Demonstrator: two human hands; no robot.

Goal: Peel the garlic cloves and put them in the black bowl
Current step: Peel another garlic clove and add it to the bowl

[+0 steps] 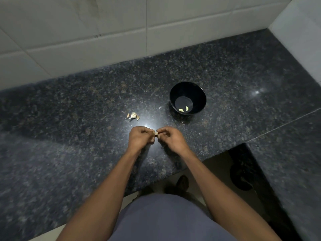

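Note:
A small garlic clove (156,134) shows between my two hands just above the dark granite counter. My left hand (141,137) and my right hand (171,138) both pinch it with curled fingers; most of the clove is hidden. The black bowl (199,92) stands behind and to the right of my hands, with two peeled cloves (183,109) on its bottom. A few unpeeled cloves and bits of skin (133,116) lie on the counter to the left of the bowl, just beyond my left hand.
The granite counter (69,119) runs along a white tiled wall (104,32) and turns toward me on the right. Its front edge lies just below my forearms, with floor and my foot (182,182) beneath.

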